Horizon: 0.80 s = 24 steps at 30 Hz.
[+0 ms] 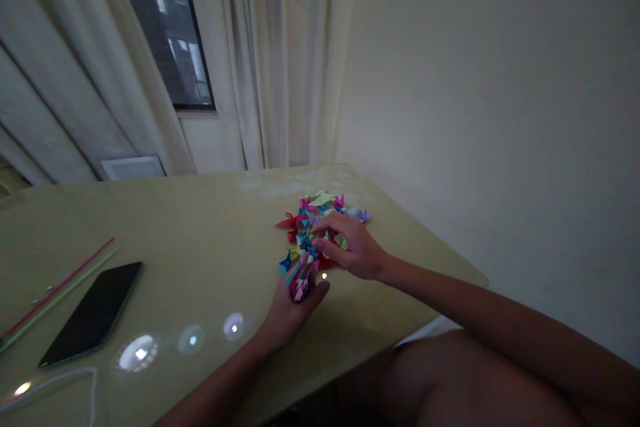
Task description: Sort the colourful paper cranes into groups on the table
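A heap of small folded paper figures (315, 213) in red, blue, pink, green and purple lies near the table's far right part. My right hand (350, 247) rests on the heap, fingers curled round a few of the paper pieces. My left hand (293, 307) sits just below it, closed on a small bundle of colourful folded papers (300, 277) that sticks up out of the fist.
The glossy yellowish table (200, 233) carries a dark phone (93, 313) at the left, two thin straws, pink and green (60, 287), and a white cable (55, 383) at the front left. Curtains and a window stand behind. My bare knee (450, 380) shows below the table's right edge.
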Tool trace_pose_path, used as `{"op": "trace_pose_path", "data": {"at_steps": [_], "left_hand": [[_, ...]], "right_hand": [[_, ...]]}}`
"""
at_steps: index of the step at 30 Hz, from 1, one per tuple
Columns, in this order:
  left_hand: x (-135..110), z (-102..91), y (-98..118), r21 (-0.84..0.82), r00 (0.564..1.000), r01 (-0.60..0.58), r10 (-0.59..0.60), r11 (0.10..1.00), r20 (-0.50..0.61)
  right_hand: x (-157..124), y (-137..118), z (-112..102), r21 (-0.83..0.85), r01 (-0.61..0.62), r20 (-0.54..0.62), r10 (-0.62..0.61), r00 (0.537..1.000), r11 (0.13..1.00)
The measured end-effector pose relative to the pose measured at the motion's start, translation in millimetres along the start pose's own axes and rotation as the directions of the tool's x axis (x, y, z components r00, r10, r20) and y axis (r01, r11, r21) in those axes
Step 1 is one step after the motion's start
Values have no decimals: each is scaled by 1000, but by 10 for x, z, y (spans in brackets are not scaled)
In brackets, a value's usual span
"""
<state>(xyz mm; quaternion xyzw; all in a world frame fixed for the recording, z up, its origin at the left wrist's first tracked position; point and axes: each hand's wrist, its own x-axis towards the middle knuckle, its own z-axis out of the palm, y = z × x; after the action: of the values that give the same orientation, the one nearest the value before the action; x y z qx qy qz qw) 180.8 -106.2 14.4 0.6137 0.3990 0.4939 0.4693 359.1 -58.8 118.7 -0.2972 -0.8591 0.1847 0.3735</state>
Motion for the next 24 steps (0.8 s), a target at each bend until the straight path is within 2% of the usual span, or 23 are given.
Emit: {"op": "trace_pose_path", "data": {"at_steps": [3,6,11,13,16,19,21,24], "left_hand": [[-18,17,-10,31,1000,-23,22,999,14],[-29,23,-13,59,999,-42,41,997,13],[-28,8,1,96,998,-66,65,993,5],[-22,8,-1,102,997,-76,74,992,20],[-15,8,-7,94,998,-64,62,994,31],[-23,-8,7,45,999,-8,6,999,41],[-35,-20,32,-17,995,76,-75,997,59],[-51,-19,79,-100,976,198,-187,975,108]], "right_hand": [[-19,6,30,47,-105,94,100,991,993],[-34,20,122,11,-75,171,72,983,997],[-25,68,146,1,-140,88,139,986,990],[-25,57,126,29,-100,99,97,990,995],[-24,31,117,31,-7,177,2,984,999],[-12,46,108,62,-19,184,8,983,998],[-4,71,82,146,-96,174,70,982,985],[-3,88,41,281,-208,251,137,958,937]]}}
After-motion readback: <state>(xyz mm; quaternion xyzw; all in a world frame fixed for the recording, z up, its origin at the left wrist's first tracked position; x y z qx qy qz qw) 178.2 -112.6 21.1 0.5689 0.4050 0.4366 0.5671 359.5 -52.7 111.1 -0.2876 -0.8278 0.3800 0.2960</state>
